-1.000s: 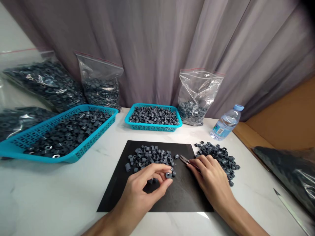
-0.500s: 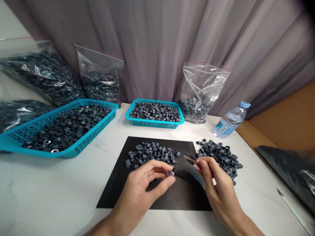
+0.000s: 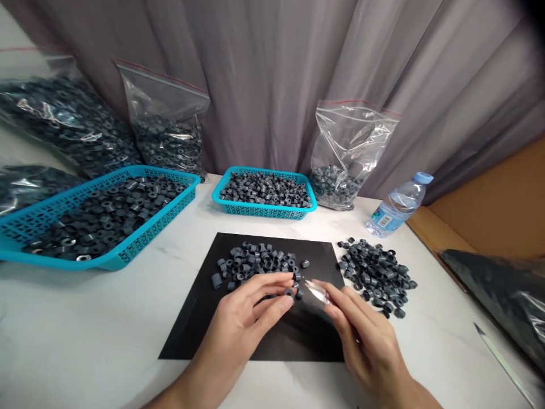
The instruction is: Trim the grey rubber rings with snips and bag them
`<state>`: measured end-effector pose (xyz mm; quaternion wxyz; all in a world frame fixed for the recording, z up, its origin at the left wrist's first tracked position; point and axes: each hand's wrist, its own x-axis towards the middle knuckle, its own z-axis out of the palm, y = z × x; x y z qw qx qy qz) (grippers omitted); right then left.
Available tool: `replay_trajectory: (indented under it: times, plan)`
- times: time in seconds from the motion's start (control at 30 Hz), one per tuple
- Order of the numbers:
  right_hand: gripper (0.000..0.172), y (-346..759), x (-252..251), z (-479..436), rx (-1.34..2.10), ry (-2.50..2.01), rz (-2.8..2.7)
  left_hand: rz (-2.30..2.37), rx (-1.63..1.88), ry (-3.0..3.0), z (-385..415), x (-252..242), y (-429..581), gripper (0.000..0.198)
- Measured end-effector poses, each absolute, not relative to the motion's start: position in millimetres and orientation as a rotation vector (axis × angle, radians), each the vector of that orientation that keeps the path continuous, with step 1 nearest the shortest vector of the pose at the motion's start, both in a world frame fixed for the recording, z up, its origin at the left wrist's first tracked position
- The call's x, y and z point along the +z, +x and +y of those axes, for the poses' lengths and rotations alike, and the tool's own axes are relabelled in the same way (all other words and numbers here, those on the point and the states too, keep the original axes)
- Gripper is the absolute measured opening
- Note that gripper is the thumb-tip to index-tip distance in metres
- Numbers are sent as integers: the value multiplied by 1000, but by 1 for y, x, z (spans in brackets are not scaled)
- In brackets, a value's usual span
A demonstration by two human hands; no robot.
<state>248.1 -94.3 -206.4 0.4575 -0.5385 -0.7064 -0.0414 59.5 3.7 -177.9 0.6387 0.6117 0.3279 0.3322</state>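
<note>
My left hand point(image 3: 242, 326) pinches a small grey ring point(image 3: 290, 293) between thumb and fingers, just above a black mat point(image 3: 204, 329). In my right hand point(image 3: 361, 341) is a pair of metal tweezers point(image 3: 314, 289), whose tips point at the ring and nearly touch it. A pile of grey rings point(image 3: 255, 264) lies on the mat's far half, right behind my left fingers. To the right of the mat, on the white table, there is a second pile of rings point(image 3: 377, 275).
Two teal baskets of grey rings stand behind: a large one point(image 3: 128, 250) at left, a small one point(image 3: 266, 210) centre. Clear bags of rings point(image 3: 166, 136) point(image 3: 344, 165) lean on the curtain. A water bottle point(image 3: 394, 207) lies at right, a blade point(image 3: 502, 363) near the right edge.
My right hand lifted the tweezers off the mat and brought their tips leftward to the ring in my left fingers. The left hand stayed roughly in place, still pinching the ring.
</note>
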Motion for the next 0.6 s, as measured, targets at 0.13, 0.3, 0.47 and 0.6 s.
replay_trajectory:
  times: [0.13,0.3,0.47,0.6]
  plan:
    - [46,248,-210,-96,-108,-1289,-1773,744,771,1503,5,-179,59,16]
    - [46,249,-209,-96,-116,-1291,-1784,807,728,1336,4,-176,60,17]
    - [47,248,-208,-94,-181,-1334,-1847,837,784,1247,4,-176,63,21]
    - [48,248,-210,-95,-228,-1371,-1885,818,829,1276,2,-177,64,18]
